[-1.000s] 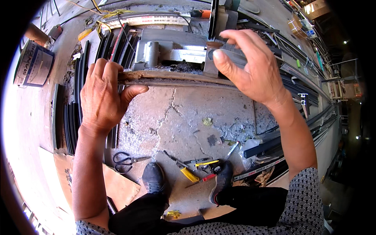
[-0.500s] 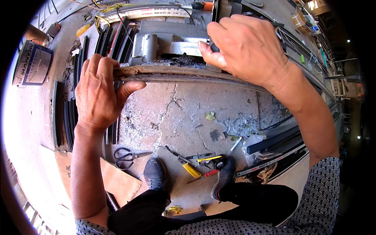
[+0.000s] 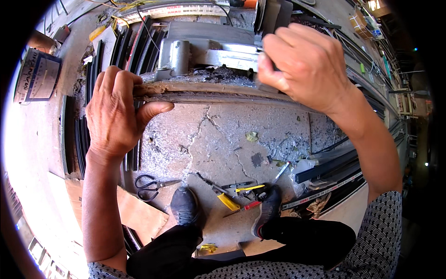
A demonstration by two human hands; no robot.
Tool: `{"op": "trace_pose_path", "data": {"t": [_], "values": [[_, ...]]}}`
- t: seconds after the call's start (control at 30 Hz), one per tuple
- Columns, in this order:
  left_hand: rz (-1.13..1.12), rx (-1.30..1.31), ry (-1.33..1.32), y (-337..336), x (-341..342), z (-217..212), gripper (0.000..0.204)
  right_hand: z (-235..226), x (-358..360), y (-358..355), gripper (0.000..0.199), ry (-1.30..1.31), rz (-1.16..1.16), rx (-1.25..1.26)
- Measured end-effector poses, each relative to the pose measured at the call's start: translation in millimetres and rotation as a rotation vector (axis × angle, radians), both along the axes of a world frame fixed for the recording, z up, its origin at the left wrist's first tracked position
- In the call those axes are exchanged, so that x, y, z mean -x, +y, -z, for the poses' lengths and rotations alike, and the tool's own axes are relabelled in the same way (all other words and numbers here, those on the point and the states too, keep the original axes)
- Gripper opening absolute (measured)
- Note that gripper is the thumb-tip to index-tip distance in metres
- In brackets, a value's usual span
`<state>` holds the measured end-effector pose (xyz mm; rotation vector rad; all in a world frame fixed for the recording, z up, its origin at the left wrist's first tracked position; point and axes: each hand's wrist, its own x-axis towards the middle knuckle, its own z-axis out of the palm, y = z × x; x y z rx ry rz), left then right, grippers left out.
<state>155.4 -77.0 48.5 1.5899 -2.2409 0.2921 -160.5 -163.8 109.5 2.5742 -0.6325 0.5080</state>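
Observation:
My left hand (image 3: 111,109) is closed over the left end of a worn wooden board (image 3: 200,88), fingers on top and thumb along its near edge. Behind the board sits a grey metal machine (image 3: 174,58) with a silver bar (image 3: 230,59) running across it. Dark grit and shavings (image 3: 223,74) lie between machine and board. At the right of the machine, my right hand (image 3: 304,65) is closed in a fist, slightly blurred; it covers most of the dark handle in its grip.
Scissors (image 3: 155,186), a yellow-handled tool (image 3: 227,202) and pens lie on the cracked concrete floor (image 3: 209,144) by my shoes. Dark metal profiles (image 3: 327,169) lie at right, more at left. A bucket (image 3: 38,74) stands far left, and cardboard (image 3: 144,211) lies near my left leg.
My right hand has moved to the right and a little downward, uncovering more of the silver bar. My left hand keeps its place on the board, and the view has shifted slightly.

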Motion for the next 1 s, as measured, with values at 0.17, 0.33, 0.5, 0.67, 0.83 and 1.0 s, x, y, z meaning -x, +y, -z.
{"op": "trace_pose_path", "data": {"t": [0.17,0.33,0.5,0.67,0.83,1.0], "values": [[0.003,-0.006,-0.007,0.0,2.2,2.6,0.076,1.8,18.1,1.9,0.023,-0.027,-0.001,-0.009],[0.013,0.016,0.009,-2.9,4.2,4.5,0.078,1.7,21.0,4.8,0.023,-0.056,-0.018,-0.037],[0.035,0.051,-0.019,-3.9,-0.3,3.7,0.077,1.4,18.4,9.0,0.025,-0.069,0.029,-0.040],[0.029,0.044,0.002,-1.8,1.9,5.5,0.078,6.1,18.0,13.5,0.026,-0.097,0.154,0.043],[0.046,0.038,0.029,3.5,1.2,10.5,0.075,5.0,14.0,27.5,0.032,-0.051,0.244,-0.043],[0.061,0.053,0.031,11.2,-0.7,15.5,0.072,4.8,12.1,35.5,0.035,-0.015,0.231,-0.122]]}}
